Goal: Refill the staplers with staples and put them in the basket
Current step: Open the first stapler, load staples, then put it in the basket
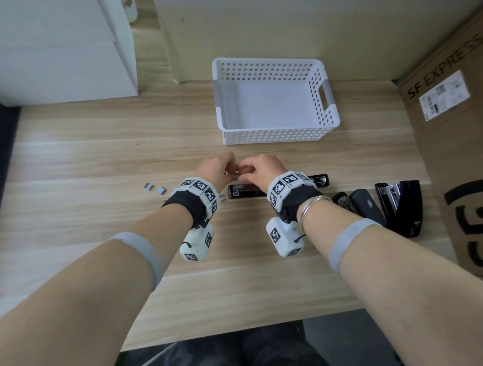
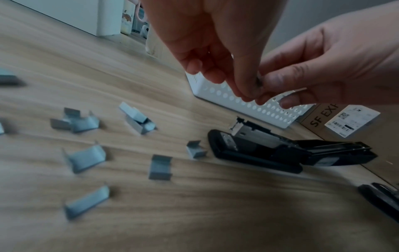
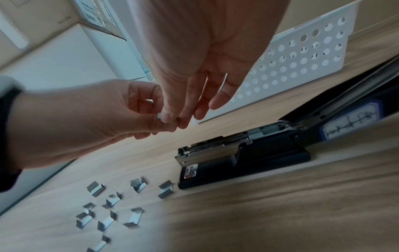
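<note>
- The white perforated plastic basket (image 1: 276, 129) sits at the far side of the wooden desk (image 1: 91, 152) with nothing in it; no stapler has gone in yet, so I judge the task to be at an early stage
- One black stapler (image 1: 243, 190) lies flat and hinged open just near of the hands, its shiny metal channel exposed; whether it holds staples cannot be told
- Left hand (image 1: 216, 167) and right hand (image 1: 258, 169) meet above it, fingertips pinching one small grey staple strip (image 3: 159, 116) between them
- Loose staple strips (image 2: 161, 168), short folded metal pieces with a dull sheen, are scattered to the left
- Further black staplers (image 1: 400, 204) wait at the right beside a cardboard box (image 1: 458, 141); still to come: loading, closing, moving each to the basket
</note>
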